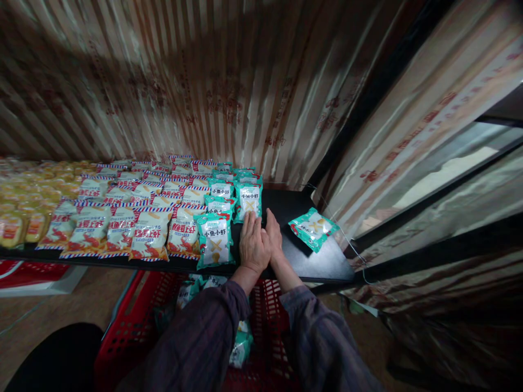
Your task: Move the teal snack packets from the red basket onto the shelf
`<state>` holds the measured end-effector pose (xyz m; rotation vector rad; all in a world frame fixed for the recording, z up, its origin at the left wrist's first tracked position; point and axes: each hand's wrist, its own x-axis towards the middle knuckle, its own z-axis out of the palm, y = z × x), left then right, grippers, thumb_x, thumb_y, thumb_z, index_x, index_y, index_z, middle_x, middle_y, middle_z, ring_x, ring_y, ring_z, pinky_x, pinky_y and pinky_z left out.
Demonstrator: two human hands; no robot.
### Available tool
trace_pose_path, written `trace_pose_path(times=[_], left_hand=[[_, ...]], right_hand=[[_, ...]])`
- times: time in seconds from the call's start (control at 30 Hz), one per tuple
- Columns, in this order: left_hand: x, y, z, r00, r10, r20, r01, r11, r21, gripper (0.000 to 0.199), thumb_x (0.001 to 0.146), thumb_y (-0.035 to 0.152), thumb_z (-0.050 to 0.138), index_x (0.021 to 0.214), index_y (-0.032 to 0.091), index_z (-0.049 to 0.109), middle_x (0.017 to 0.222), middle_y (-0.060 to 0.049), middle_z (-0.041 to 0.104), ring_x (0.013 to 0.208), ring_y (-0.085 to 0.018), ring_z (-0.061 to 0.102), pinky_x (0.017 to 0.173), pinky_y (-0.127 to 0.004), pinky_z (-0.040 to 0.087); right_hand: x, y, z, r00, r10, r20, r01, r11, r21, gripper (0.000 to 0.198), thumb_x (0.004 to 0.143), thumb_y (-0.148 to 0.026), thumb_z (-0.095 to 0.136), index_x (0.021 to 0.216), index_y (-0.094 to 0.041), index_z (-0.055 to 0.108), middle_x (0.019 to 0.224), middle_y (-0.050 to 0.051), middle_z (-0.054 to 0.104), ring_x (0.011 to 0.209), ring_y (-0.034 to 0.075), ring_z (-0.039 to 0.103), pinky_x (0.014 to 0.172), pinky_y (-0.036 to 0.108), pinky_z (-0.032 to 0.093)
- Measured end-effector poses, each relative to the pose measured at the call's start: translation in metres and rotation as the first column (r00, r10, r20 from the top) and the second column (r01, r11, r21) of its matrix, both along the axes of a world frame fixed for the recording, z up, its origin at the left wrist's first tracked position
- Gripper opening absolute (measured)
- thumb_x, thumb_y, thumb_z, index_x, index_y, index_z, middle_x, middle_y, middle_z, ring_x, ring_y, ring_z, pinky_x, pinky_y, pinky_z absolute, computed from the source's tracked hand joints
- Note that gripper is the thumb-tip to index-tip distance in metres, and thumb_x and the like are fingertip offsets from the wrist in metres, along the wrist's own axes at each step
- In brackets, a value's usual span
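Note:
My left hand (252,244) lies flat, fingers stretched forward, against the lower part of a green-and-white snack bag (248,200) standing at the right end of the rows. Close beside it, my right hand (273,233) is held edge-on with straight fingers along the bag's right side; neither hand is wrapped round anything. The left hand partly hides the bag. Just left stands another green snack bag (215,239), at the front edge of the black shelf (286,261). A separate green snack bag (314,228) lies tilted to the right of my hands.
Several red-and-white snack bags (150,231) fill the shelf further left, with yellow packages (11,226) beyond them. Below the shelf, a red basket (122,326) holds more green bags (241,348). A pleated curtain (229,81) hangs behind; a dark frame post (368,103) stands at right.

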<state>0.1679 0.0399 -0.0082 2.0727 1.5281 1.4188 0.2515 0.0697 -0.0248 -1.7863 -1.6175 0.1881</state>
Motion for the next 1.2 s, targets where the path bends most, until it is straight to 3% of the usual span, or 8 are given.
trace_pose_path(times=[0.27, 0.6, 0.83, 1.03, 1.2], left_hand=[[-0.004, -0.016, 0.001, 0.998, -0.023, -0.062, 0.013, 0.986, -0.166, 0.039, 0.09, 0.016, 0.035, 0.115, 0.007, 0.063, 0.133, -0.018, 0.057, 0.122, -0.025, 0.056, 0.106, -0.04, 0.046], [-0.02, -0.048, -0.003, 0.979, -0.085, -0.187, 0.086, 0.996, -0.005, 0.033, 0.088, 0.013, 0.037, 0.105, 0.008, 0.065, 0.115, -0.015, 0.068, 0.111, -0.022, 0.062, 0.103, -0.039, 0.049], [-0.035, -0.085, -0.004, 0.965, -0.164, -0.203, 0.167, 0.986, -0.005, 0.04, 0.089, 0.014, 0.033, 0.116, 0.007, 0.062, 0.121, -0.015, 0.065, 0.117, -0.022, 0.058, 0.105, -0.039, 0.048], [-0.045, -0.12, -0.012, 0.958, -0.22, -0.186, 0.213, 0.975, -0.057, 0.046, 0.089, 0.013, 0.03, 0.126, 0.008, 0.057, 0.132, -0.014, 0.059, 0.13, -0.021, 0.049, 0.11, -0.042, 0.043], [-0.058, -0.148, -0.032, 0.931, -0.289, -0.224, 0.279, 0.957, -0.074, 0.048, 0.09, 0.015, 0.03, 0.131, 0.004, 0.052, 0.141, -0.017, 0.05, 0.14, -0.024, 0.036, 0.112, -0.044, 0.041]], right_hand=[[0.001, -0.019, -0.007, 0.996, 0.038, 0.075, -0.042, 0.998, 0.056, 0.055, 0.083, -0.021, 0.04, 0.137, -0.009, 0.046, 0.136, 0.018, 0.053, 0.13, 0.025, 0.047, 0.111, 0.045, 0.037], [0.003, -0.054, -0.012, 0.976, 0.116, 0.183, -0.124, 0.992, 0.034, 0.048, 0.084, -0.015, 0.041, 0.131, -0.016, 0.055, 0.134, 0.012, 0.057, 0.129, 0.024, 0.048, 0.109, 0.043, 0.039], [-0.011, -0.098, -0.012, 0.973, 0.083, 0.214, -0.1, 0.993, 0.069, 0.046, 0.085, -0.012, 0.04, 0.128, -0.013, 0.057, 0.136, 0.014, 0.055, 0.132, 0.024, 0.042, 0.107, 0.042, 0.042], [-0.02, -0.133, -0.026, 0.989, 0.079, 0.126, -0.097, 0.985, 0.142, 0.052, 0.087, -0.008, 0.032, 0.133, -0.021, 0.052, 0.137, 0.009, 0.054, 0.131, 0.02, 0.043, 0.105, 0.044, 0.044], [-0.033, -0.163, -0.038, 0.978, 0.079, 0.194, -0.107, 0.985, 0.138, 0.059, 0.088, -0.008, 0.033, 0.144, -0.027, 0.04, 0.149, 0.005, 0.041, 0.144, 0.019, 0.025, 0.112, 0.043, 0.037]])
